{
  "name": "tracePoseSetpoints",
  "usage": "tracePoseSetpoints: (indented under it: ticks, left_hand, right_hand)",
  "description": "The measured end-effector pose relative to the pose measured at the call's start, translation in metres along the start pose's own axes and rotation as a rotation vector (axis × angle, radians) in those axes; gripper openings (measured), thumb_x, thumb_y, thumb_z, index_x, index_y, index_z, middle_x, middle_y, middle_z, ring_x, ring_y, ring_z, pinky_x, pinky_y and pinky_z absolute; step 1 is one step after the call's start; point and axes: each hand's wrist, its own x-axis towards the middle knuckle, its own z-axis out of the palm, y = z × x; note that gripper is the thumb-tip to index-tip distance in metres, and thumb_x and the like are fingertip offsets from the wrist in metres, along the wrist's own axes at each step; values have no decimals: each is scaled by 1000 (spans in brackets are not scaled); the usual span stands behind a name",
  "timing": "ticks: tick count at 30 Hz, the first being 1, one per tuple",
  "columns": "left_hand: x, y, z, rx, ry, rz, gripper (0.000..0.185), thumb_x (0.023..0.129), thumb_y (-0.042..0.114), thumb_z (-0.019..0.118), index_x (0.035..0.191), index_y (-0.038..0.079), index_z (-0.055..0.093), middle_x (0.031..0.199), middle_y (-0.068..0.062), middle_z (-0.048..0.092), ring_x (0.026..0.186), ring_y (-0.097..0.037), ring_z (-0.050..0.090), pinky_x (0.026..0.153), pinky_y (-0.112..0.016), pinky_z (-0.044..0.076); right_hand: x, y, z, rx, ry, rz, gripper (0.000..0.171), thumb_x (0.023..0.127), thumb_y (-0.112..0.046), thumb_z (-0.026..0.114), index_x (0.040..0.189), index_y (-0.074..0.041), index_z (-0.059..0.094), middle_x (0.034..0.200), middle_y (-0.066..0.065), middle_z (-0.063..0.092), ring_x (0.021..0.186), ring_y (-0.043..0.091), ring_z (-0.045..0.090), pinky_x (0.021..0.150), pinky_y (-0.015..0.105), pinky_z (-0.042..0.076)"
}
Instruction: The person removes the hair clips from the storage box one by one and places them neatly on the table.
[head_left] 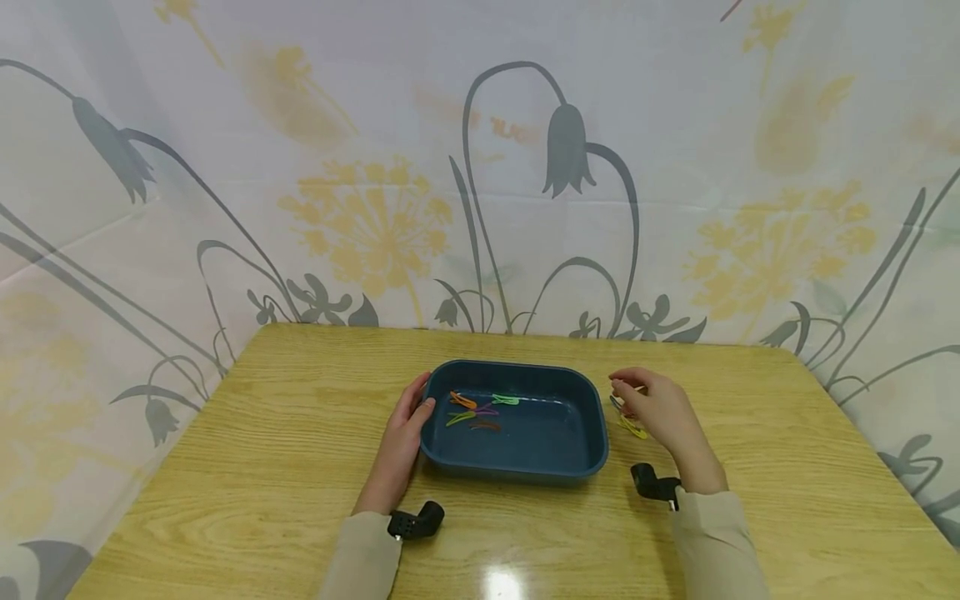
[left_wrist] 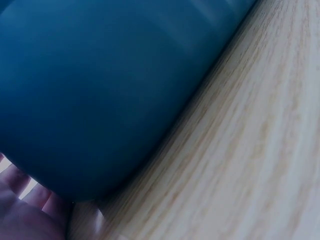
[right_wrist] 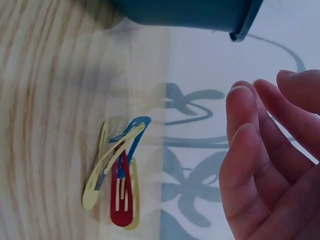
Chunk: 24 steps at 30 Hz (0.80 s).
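A dark blue tray [head_left: 585,433] stands mid-table with several coloured hair clips [head_left: 480,410] in its left half. My left hand [head_left: 405,429] holds the tray's left end, thumb over the rim and fingers along the outer wall; the left wrist view shows that wall [left_wrist: 100,90] close up with my fingertips [left_wrist: 25,210] beneath the corner. My right hand [head_left: 654,407] hovers just right of the tray over a small pile of clips [head_left: 632,427]. In the right wrist view the pile [right_wrist: 117,180] is yellow, blue and red, and my fingers [right_wrist: 255,150] hang loosely curved, holding nothing.
The wooden table [head_left: 247,467] is backed and flanked by a floral curtain [head_left: 480,183] close behind the tray. Bare wood lies in front of the tray and on both far sides. Black wrist camera mounts [head_left: 416,521] sit at both cuffs.
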Motion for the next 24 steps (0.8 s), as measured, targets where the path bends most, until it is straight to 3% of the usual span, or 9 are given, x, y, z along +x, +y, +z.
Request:
tracePoseSetpoints:
  ticks: [11,24]
  left_hand:
    - [1,-1,-1,11,5,5,46,98,23,44,142,19,34,144,-4,34,135,-21,27,111,-43,22]
    - [0,-1,0,16,5,-4,46,97,24,44,142,19,34,145,-4,34,135,-20,27,111,-43,21]
  right_hand:
    - [-6,-19,-4,16,-15,-34,38,95,-35,47,121,-9,57,107,17,63,78,28,62,67,38,52]
    - [-10,-38,-5,-33,-15,-61,41,93,-44,47,119,-14,59,100,8,65,67,16,57,57,29,48]
